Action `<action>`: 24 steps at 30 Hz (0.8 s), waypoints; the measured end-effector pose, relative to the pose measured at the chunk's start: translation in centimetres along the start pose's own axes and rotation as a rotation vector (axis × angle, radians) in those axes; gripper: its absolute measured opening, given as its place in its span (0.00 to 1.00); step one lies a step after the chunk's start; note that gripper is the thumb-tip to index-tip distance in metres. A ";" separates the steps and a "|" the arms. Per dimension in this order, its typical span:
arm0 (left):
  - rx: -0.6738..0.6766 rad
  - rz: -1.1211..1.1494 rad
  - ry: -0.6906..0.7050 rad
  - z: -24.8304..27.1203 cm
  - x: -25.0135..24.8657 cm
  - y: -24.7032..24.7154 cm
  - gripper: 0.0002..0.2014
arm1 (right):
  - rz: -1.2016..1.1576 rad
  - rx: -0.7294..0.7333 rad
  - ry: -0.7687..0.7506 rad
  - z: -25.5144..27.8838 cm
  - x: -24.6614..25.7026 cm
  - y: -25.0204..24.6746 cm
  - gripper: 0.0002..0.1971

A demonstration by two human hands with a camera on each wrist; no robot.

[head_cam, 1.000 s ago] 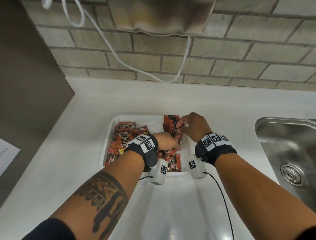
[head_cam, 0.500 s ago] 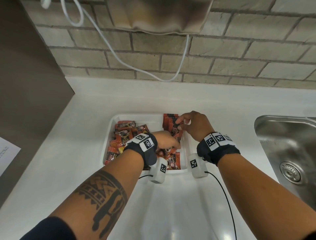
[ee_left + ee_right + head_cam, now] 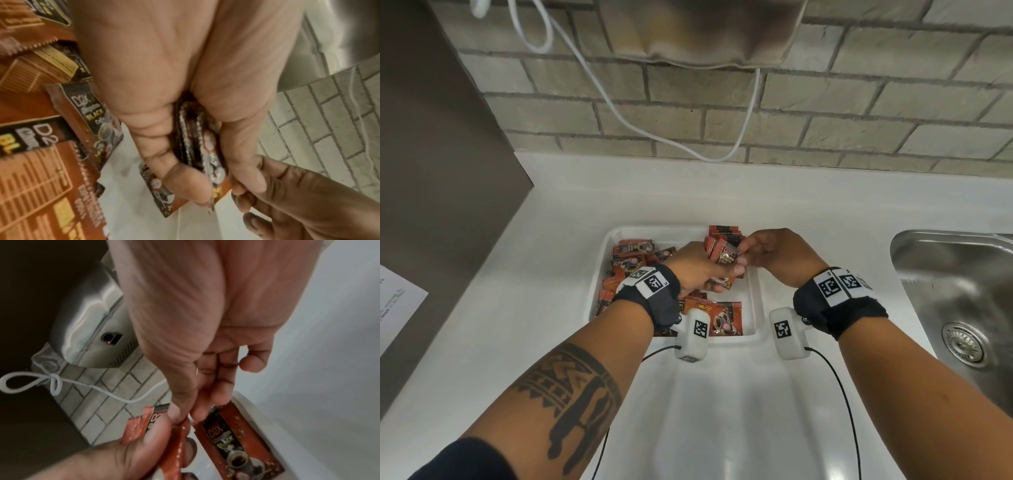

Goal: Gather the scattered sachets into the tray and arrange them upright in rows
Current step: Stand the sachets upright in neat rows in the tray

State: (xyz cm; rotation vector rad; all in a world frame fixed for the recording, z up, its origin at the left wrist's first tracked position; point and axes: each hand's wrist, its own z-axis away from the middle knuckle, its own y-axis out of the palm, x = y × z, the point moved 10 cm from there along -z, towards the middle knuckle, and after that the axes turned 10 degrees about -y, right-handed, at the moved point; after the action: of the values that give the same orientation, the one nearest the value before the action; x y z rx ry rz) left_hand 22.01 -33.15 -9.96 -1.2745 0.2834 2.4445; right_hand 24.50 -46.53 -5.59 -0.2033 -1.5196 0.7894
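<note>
A white tray (image 3: pixel 755 301) sits on the counter. Loose red-brown coffee sachets (image 3: pixel 630 270) lie in its left half and front. A short upright row of sachets (image 3: pixel 724 232) stands at its back right. My left hand (image 3: pixel 698 270) grips a small bundle of sachets (image 3: pixel 724 255) just above the tray. The left wrist view shows this bundle (image 3: pixel 197 146) edge-on between thumb and fingers. My right hand (image 3: pixel 774 253) pinches the bundle's near sachet (image 3: pixel 183 430) between thumb and fingertips. One sachet (image 3: pixel 236 444) lies flat below by the tray rim (image 3: pixel 257 415).
A steel sink (image 3: pixel 962 291) lies to the right of the tray. A hand dryer (image 3: pixel 702 31) hangs on the brick wall with a white cable (image 3: pixel 619 113) looping below it. A sheet of paper (image 3: pixel 397 301) lies at the far left on a lower surface.
My left hand has risen out of the loose pile with a bundle of sachets. My right hand has left the upright row and now pinches that bundle.
</note>
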 end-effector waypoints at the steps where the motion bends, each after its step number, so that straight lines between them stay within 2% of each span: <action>1: 0.014 0.016 0.010 0.1 -0.1 0.1 0.19 | -0.031 -0.016 -0.003 -0.1 0.1 -0.2 0.04; 5: 0.006 0.041 0.040 0.3 -0.4 -0.3 0.20 | -0.019 -0.053 -0.051 -0.2 1.3 -0.9 0.02; 12: -0.099 -0.036 0.102 0.7 -1.1 -1.0 0.17 | -0.012 -0.083 -0.094 -0.5 2.5 -1.3 0.06; 15: -0.242 -0.139 0.018 1.0 -0.7 -2.9 0.15 | 0.093 -0.131 -0.107 -0.1 2.8 -2.3 0.03; 18: -0.342 -0.262 -0.188 1.7 0.4 -4.3 0.16 | 0.203 -0.142 -0.067 0.1 1.8 -2.6 0.01; 21: -0.300 -0.350 -0.270 1.9 0.9 -4.0 0.14 | 0.278 -0.122 -0.011 0.1 0.4 -1.9 0.01; 24: -0.120 -0.402 -0.247 1.4 1.0 -1.1 0.09 | 0.294 -0.126 0.014 0.3 0.1 -1.4 0.01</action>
State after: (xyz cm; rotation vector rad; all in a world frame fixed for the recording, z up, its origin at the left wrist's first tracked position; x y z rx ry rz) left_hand 20.89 -31.43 -9.94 -0.9484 -0.1733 2.2575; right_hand 24.69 -47.68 -4.68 -0.5343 -1.5469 0.9208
